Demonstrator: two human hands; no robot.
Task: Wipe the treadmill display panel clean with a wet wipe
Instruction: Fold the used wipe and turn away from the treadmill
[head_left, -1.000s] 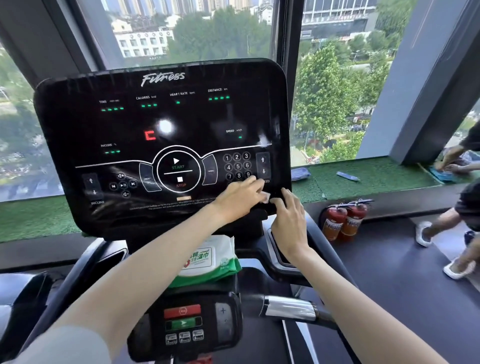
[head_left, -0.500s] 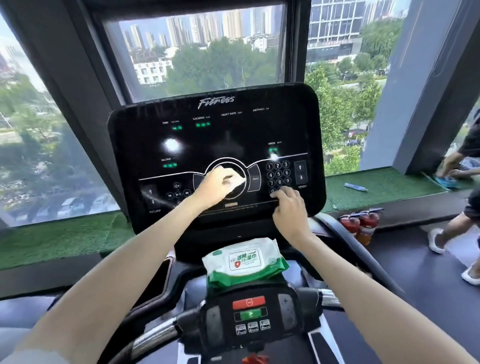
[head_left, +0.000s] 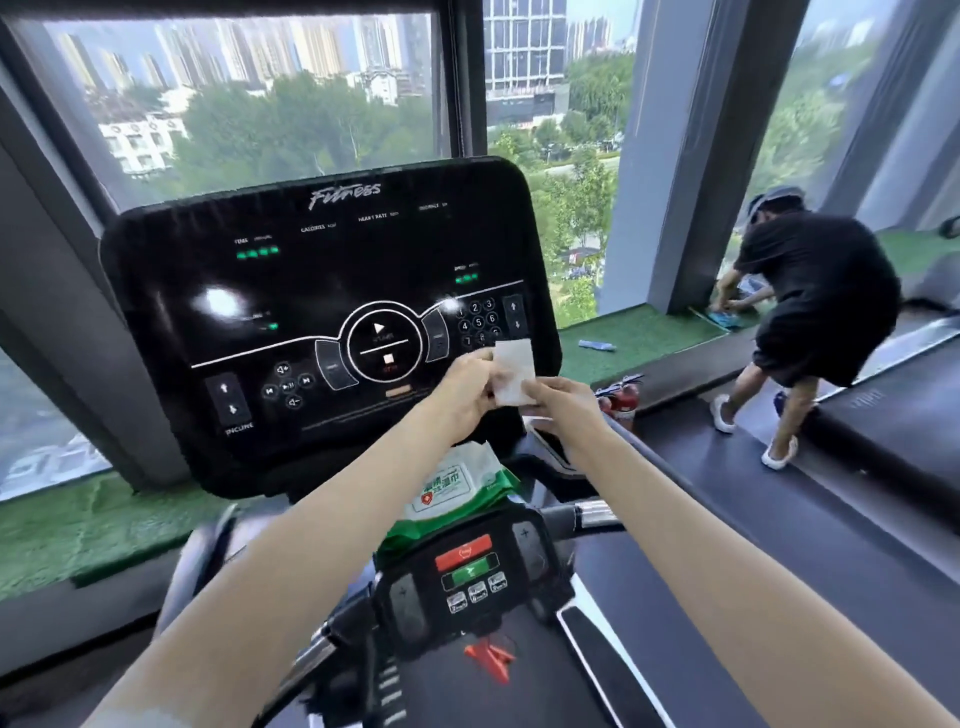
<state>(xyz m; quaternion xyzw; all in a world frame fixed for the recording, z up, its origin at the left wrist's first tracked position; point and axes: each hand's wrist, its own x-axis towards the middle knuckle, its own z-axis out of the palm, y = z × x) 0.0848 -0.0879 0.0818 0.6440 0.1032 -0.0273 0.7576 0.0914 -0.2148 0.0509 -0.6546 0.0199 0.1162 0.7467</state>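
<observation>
In front of the display panel (head_left: 322, 312), left hand (head_left: 465, 387) and right hand (head_left: 558, 402) pinch the wet wipe (head_left: 514, 371), probably refolding it for a clean face.

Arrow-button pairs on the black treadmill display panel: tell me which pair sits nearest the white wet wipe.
The right-edge pair beside the number keypad, just above the white wet wipe; the INCLINE pair sits far left.

White wet wipe (head_left: 513, 373) held upright before black, lit display panel's (head_left: 322, 312) keypad.
</observation>
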